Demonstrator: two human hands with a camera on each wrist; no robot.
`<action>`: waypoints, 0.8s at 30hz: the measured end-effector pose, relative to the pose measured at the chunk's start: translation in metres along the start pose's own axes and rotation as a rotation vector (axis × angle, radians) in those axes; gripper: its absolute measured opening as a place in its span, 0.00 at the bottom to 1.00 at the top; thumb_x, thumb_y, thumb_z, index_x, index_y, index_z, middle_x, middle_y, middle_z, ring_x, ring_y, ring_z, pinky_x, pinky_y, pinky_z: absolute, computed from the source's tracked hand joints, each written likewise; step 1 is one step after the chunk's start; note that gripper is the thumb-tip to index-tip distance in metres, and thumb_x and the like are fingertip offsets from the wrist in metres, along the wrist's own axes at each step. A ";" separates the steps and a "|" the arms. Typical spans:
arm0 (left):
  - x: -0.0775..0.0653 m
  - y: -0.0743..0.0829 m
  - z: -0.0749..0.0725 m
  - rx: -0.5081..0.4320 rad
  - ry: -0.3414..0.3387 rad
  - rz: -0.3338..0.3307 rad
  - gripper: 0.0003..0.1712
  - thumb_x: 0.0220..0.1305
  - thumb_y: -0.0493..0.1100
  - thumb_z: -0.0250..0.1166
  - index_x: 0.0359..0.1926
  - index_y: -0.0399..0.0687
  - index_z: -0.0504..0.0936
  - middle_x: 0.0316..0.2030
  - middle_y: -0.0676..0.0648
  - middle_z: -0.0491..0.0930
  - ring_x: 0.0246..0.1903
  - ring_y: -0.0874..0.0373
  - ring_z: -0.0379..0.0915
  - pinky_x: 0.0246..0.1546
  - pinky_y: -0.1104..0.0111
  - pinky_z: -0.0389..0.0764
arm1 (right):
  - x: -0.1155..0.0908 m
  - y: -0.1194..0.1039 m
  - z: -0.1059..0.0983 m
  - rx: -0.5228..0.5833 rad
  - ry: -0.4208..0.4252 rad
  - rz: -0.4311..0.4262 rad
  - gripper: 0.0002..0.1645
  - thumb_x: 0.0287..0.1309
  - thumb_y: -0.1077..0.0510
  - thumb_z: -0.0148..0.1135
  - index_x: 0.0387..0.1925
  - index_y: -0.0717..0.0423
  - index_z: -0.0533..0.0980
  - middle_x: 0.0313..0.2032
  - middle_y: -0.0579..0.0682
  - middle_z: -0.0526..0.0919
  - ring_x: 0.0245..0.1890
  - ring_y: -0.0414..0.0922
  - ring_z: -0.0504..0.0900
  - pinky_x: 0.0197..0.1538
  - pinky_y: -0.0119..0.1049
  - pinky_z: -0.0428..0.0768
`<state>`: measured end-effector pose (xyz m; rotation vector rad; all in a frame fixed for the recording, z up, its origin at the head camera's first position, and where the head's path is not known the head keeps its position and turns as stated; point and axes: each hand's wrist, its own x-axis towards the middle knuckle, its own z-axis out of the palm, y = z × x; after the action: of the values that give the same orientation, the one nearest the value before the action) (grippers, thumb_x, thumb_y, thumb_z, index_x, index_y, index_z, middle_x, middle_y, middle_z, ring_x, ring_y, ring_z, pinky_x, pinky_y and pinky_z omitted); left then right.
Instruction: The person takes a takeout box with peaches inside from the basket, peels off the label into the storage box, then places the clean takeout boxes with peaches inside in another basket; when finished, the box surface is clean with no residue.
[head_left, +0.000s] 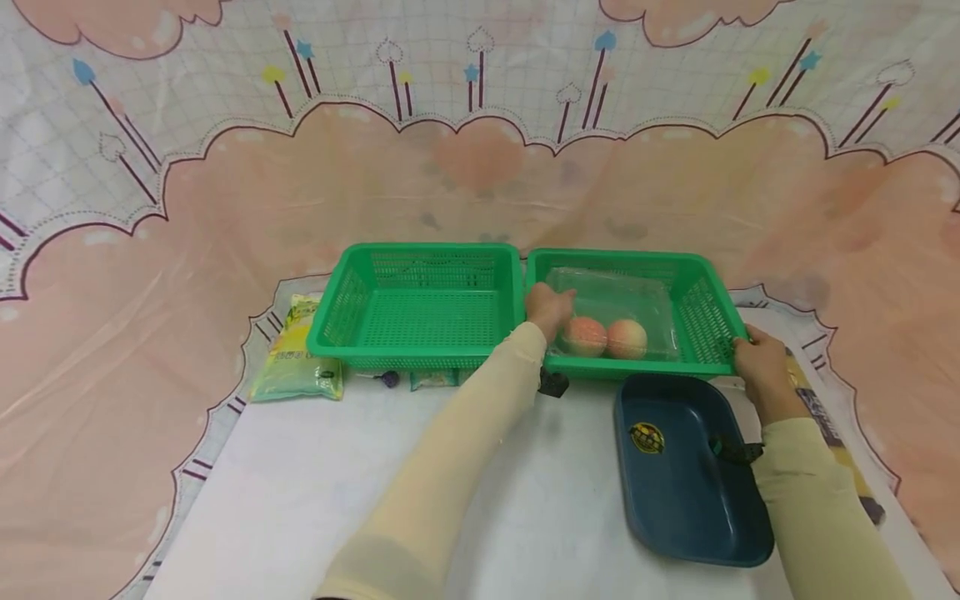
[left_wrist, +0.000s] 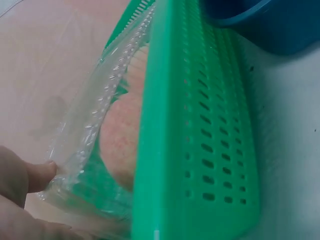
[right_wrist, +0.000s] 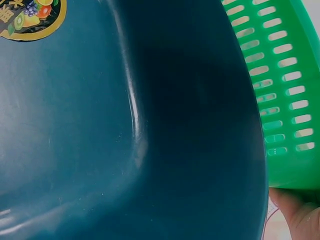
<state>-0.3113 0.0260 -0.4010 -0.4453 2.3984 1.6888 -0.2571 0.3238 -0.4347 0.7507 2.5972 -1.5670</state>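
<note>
My left hand (head_left: 550, 310) is at the left side of the right-hand green basket (head_left: 637, 367). It holds a clear plastic box (head_left: 645, 296) by its left end; in the left wrist view a fingertip (left_wrist: 47, 175) presses the box's corner. Inside the clear box sit two round pinkish peaches (head_left: 585, 337), behind the basket's front wall in the left wrist view. My right hand (head_left: 768, 375) grips the same basket's right front corner, its thumb (right_wrist: 287, 202) showing below the rim in the right wrist view.
A second green basket (head_left: 416, 362) stands directly to the left. A dark blue basin (head_left: 682, 500) with a fruit sticker lies in front, beside the right forearm. A yellow-green bag (head_left: 296, 362) leans at far left. Small packets (head_left: 433, 379) show under the left basket's front edge.
</note>
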 end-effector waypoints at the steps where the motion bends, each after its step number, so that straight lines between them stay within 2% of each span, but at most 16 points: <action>1: -0.001 0.001 0.000 0.021 -0.002 0.000 0.20 0.78 0.50 0.63 0.46 0.35 0.86 0.51 0.38 0.85 0.14 0.57 0.65 0.20 0.65 0.72 | 0.000 0.000 0.000 -0.006 -0.001 0.000 0.34 0.82 0.56 0.33 0.83 0.55 0.48 0.76 0.71 0.60 0.36 0.33 0.73 0.29 0.22 0.79; 3: -0.002 0.002 -0.001 0.080 -0.008 0.006 0.19 0.78 0.51 0.62 0.41 0.38 0.86 0.42 0.42 0.84 0.17 0.57 0.66 0.22 0.66 0.73 | -0.002 0.000 0.000 -0.009 0.000 -0.006 0.34 0.82 0.56 0.34 0.83 0.55 0.49 0.76 0.72 0.60 0.34 0.32 0.73 0.28 0.22 0.79; 5: -0.004 0.004 -0.002 0.136 -0.026 0.013 0.19 0.79 0.51 0.61 0.39 0.38 0.84 0.34 0.44 0.79 0.20 0.57 0.65 0.24 0.66 0.71 | -0.003 0.000 -0.001 -0.010 0.002 -0.015 0.33 0.81 0.56 0.34 0.83 0.56 0.49 0.75 0.72 0.60 0.32 0.30 0.72 0.28 0.23 0.79; 8: -0.007 0.007 -0.004 0.208 -0.051 0.033 0.18 0.79 0.50 0.60 0.42 0.37 0.83 0.32 0.45 0.76 0.21 0.57 0.66 0.23 0.67 0.71 | -0.004 -0.002 -0.002 -0.017 -0.007 -0.030 0.34 0.81 0.56 0.34 0.82 0.57 0.50 0.74 0.73 0.61 0.31 0.30 0.74 0.27 0.24 0.80; 10: -0.007 0.008 -0.006 0.225 -0.060 0.051 0.16 0.79 0.47 0.59 0.42 0.36 0.83 0.34 0.44 0.78 0.21 0.56 0.65 0.20 0.67 0.70 | -0.003 -0.004 -0.003 -0.023 -0.009 -0.043 0.34 0.81 0.56 0.33 0.83 0.57 0.49 0.74 0.73 0.61 0.34 0.34 0.75 0.28 0.23 0.79; 12: -0.007 0.008 -0.007 0.234 -0.060 0.066 0.15 0.79 0.44 0.59 0.37 0.37 0.82 0.34 0.43 0.78 0.20 0.56 0.65 0.18 0.66 0.69 | -0.004 -0.005 -0.003 -0.030 -0.015 -0.044 0.34 0.81 0.55 0.32 0.83 0.57 0.48 0.76 0.73 0.59 0.39 0.38 0.76 0.28 0.21 0.78; 15: -0.006 0.006 -0.009 0.226 -0.086 0.056 0.19 0.78 0.40 0.56 0.25 0.42 0.73 0.25 0.46 0.69 0.17 0.57 0.57 0.16 0.66 0.64 | -0.004 -0.004 -0.002 -0.026 -0.010 -0.027 0.34 0.81 0.56 0.32 0.83 0.56 0.49 0.76 0.72 0.60 0.41 0.39 0.76 0.29 0.21 0.77; 17: -0.007 0.003 -0.010 0.219 -0.095 0.045 0.20 0.78 0.39 0.55 0.23 0.46 0.67 0.23 0.48 0.62 0.16 0.58 0.53 0.16 0.65 0.62 | -0.004 -0.002 -0.001 -0.026 -0.008 -0.018 0.34 0.81 0.56 0.32 0.83 0.56 0.49 0.76 0.72 0.60 0.40 0.38 0.75 0.28 0.21 0.77; 18: -0.007 0.002 -0.010 0.212 -0.102 0.034 0.20 0.78 0.39 0.54 0.24 0.47 0.65 0.22 0.48 0.60 0.16 0.58 0.51 0.17 0.65 0.61 | -0.004 -0.001 0.000 -0.024 -0.002 -0.015 0.33 0.81 0.56 0.32 0.83 0.57 0.50 0.75 0.72 0.61 0.38 0.37 0.75 0.28 0.21 0.77; 20: -0.007 0.000 -0.009 0.196 -0.109 0.025 0.17 0.79 0.40 0.54 0.28 0.45 0.69 0.24 0.48 0.61 0.16 0.58 0.49 0.17 0.65 0.60 | -0.005 0.000 0.001 -0.019 0.006 -0.021 0.33 0.81 0.57 0.33 0.82 0.57 0.51 0.75 0.72 0.62 0.40 0.39 0.77 0.28 0.21 0.76; 22: -0.008 -0.001 -0.009 0.183 -0.111 0.016 0.10 0.80 0.41 0.55 0.39 0.40 0.76 0.29 0.46 0.66 0.16 0.59 0.50 0.18 0.65 0.61 | -0.005 0.001 0.001 -0.019 0.011 -0.026 0.33 0.81 0.57 0.33 0.82 0.56 0.51 0.75 0.72 0.62 0.42 0.40 0.77 0.28 0.21 0.76; 24: -0.009 -0.002 -0.009 0.179 -0.113 0.009 0.13 0.80 0.42 0.56 0.52 0.36 0.77 0.35 0.44 0.70 0.16 0.59 0.52 0.19 0.65 0.62 | -0.005 0.000 0.001 -0.013 0.006 -0.029 0.33 0.81 0.57 0.33 0.83 0.56 0.51 0.76 0.72 0.61 0.45 0.44 0.77 0.29 0.20 0.76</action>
<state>-0.3019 0.0185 -0.3971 -0.3040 2.4438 1.4440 -0.2524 0.3212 -0.4338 0.7212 2.6312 -1.5559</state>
